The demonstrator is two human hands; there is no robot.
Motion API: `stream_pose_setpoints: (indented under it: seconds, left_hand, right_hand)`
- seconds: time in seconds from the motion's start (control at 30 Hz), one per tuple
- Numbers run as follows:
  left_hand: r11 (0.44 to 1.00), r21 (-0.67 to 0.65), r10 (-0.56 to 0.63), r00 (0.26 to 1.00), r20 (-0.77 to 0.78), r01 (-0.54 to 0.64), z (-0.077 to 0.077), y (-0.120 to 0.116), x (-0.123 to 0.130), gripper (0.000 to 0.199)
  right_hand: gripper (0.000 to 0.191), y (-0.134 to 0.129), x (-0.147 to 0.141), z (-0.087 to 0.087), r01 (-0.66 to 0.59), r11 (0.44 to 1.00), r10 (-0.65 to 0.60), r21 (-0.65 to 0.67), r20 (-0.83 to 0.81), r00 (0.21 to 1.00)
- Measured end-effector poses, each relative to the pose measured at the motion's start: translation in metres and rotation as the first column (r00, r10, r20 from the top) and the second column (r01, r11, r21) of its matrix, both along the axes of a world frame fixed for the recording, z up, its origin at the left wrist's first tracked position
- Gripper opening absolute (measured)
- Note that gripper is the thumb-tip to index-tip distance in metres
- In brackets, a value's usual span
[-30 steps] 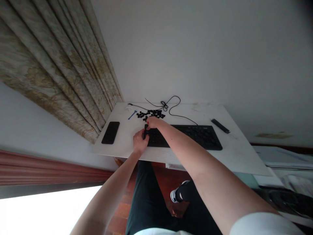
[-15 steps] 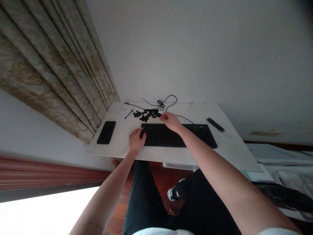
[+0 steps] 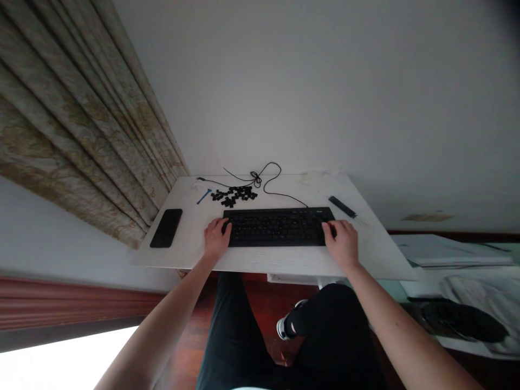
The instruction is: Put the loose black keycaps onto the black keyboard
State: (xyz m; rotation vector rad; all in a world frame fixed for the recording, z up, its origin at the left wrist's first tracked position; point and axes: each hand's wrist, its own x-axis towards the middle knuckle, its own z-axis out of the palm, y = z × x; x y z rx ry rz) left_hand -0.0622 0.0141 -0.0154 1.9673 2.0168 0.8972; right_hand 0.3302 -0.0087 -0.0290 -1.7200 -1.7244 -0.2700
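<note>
A black computer keyboard [image 3: 278, 227] lies on the white desk [image 3: 260, 265], and many of its keys look in place. My left hand [image 3: 217, 238] rests at the keyboard's left end, fingers curled over its edge and holding nothing I can see. My right hand [image 3: 341, 244] lies at the right end, with the fingertips on the keys. Beyond the keyboard sits a loose heap of small black keycaps [image 3: 231, 195]. A slim blue tool [image 3: 203, 196] lies just left of the heap, out of reach of neither hand's fingertips but not touched.
A black smartphone [image 3: 166, 228] lies at the desk's left. A tangled black cable [image 3: 260, 181] runs along the far edge, and a slim black bar [image 3: 342, 206] lies at the far right. A patterned curtain hangs left; papers and a dark bag lie lower right.
My hands were together at the keyboard's left end, then my right hand moved over the keyboard and on to its right end. The view has tilted and drawn back slightly.
</note>
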Motion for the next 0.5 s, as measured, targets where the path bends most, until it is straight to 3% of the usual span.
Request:
stream_pose_setpoints:
  seconds: [0.1, 0.2, 0.37, 0.5]
  left_hand:
    - [0.998, 0.055, -0.023, 1.000, -0.004, 0.023, 0.008, 0.015, -0.001, 0.026]
    - [0.995, 0.083, -0.045, 0.997, -0.060, 0.050, 0.020, 0.044, 0.001, 0.024]
    - [0.988, -0.099, -0.143, 0.946, -0.291, 0.119, 0.036, 0.096, 0.016, 0.023]
    - [0.976, -0.173, -0.193, 0.894, -0.404, 0.132, 0.040, 0.117, 0.035, 0.024]
  right_hand:
    - [0.035, 0.000, -0.004, 0.000, -0.061, 0.997, 0.064, -0.036, 0.069, 0.996]
    - [0.035, 0.000, -0.007, 0.002, -0.121, 0.989, 0.130, -0.084, 0.108, 0.986]
    - [0.036, -0.001, -0.008, 0.006, -0.100, 0.989, 0.112, -0.111, 0.109, 0.988]
    - [0.035, -0.002, -0.008, 0.008, -0.091, 0.988, 0.105, -0.128, 0.108, 0.989]
